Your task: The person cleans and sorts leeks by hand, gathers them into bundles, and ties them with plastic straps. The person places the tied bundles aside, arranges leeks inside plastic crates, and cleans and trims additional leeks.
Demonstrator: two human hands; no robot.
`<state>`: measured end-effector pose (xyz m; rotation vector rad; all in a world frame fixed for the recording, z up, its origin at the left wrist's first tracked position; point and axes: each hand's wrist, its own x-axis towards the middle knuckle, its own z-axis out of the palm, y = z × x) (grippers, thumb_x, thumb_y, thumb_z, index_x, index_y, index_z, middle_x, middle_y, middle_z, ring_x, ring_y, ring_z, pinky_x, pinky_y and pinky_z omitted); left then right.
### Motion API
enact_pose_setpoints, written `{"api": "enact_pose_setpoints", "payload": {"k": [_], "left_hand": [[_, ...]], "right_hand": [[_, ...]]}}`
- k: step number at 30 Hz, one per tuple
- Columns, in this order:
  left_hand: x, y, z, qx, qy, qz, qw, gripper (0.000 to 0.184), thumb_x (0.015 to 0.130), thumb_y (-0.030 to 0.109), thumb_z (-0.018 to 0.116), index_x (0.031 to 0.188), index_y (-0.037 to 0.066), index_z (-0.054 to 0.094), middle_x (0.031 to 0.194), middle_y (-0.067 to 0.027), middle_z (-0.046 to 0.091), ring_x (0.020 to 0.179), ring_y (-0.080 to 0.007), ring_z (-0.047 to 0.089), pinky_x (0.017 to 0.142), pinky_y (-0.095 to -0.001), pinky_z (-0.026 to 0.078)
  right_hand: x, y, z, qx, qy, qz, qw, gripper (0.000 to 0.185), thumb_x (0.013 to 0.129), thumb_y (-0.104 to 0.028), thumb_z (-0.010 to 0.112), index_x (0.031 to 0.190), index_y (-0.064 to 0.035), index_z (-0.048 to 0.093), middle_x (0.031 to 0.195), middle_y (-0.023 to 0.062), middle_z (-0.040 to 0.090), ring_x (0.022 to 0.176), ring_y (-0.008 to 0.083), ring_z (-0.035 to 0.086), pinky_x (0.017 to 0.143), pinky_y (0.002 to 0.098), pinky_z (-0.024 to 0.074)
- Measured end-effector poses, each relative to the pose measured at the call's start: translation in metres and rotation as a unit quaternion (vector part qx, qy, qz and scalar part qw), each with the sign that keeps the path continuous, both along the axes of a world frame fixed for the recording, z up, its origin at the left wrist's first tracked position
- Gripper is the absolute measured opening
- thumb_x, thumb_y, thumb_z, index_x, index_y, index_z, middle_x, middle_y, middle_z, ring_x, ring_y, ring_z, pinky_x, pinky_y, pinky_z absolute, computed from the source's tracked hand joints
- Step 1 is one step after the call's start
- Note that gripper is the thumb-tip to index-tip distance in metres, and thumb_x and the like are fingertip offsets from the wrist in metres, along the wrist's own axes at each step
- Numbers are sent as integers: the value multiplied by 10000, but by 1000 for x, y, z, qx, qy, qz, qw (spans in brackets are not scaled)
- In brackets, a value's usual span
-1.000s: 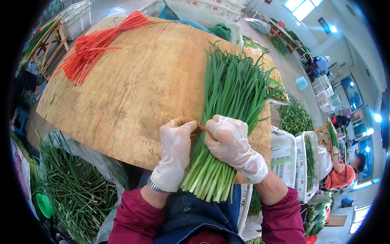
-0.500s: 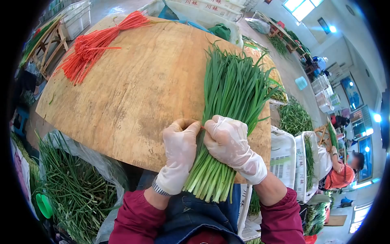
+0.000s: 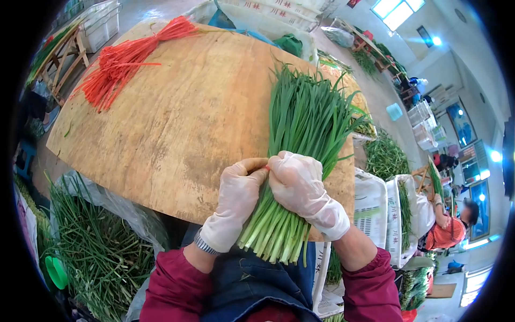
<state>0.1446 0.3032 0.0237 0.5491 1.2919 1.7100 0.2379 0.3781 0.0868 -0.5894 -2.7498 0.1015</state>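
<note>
A thick bunch of garlic chives (image 3: 308, 121) lies at the right side of the wooden board (image 3: 177, 112), with leaves pointing away and pale cut stems overhanging the near edge. On its left side my left hand (image 3: 235, 198), in a whitish glove, is closed in a pinch on a thin red tie (image 3: 267, 168). Opposite it, my right hand (image 3: 304, 185), gloved too, is closed over the bunch, with its fingertips meeting the left ones at the tie. Most of the tie is hidden by the hands and stems.
A bundle of red ties (image 3: 129, 58) lies at the board's far left. Loose greens fill a plastic-lined container (image 3: 102, 252) at lower left. White crates (image 3: 370, 206) stand on the right, where a person in an orange top (image 3: 448, 233) sits farther off.
My hands have drawn closer together at the tie, the left one turning slightly. The bunch has barely moved.
</note>
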Motion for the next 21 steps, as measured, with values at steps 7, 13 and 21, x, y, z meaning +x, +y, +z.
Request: {"api": "enact_pose_setpoints", "payload": {"k": [7, 13, 21], "left_hand": [[-11, -6, 15, -10, 524, 25, 851, 90, 776, 76, 577, 808, 9, 627, 819, -205, 612, 707, -362, 591, 649, -413, 472], [-29, -1, 48, -63, 583, -37, 810, 121, 716, 114, 562, 665, 11, 602, 681, -197, 596, 675, -377, 589, 631, -447, 464], [-36, 8, 67, -61, 573, -98, 811, 166, 697, 98, 541, 773, 39, 677, 666, -204, 600, 665, -354, 605, 634, -419, 477]], "right_hand": [[-3, 0, 2, -3, 3, 3, 1000, 71, 669, -121, 567, 673, -57, 538, 666, 115, 552, 652, 308, 582, 541, 413, 441], [-2, 4, 3, -76, 40, -5, 996, 71, 690, -112, 575, 727, -58, 547, 702, 128, 576, 690, 323, 592, 600, 411, 459], [1, 2, 15, -251, 83, -22, 964, 561, 701, -121, 623, 1228, -54, 444, 892, 126, 650, 809, 322, 628, 705, 376, 489]]}}
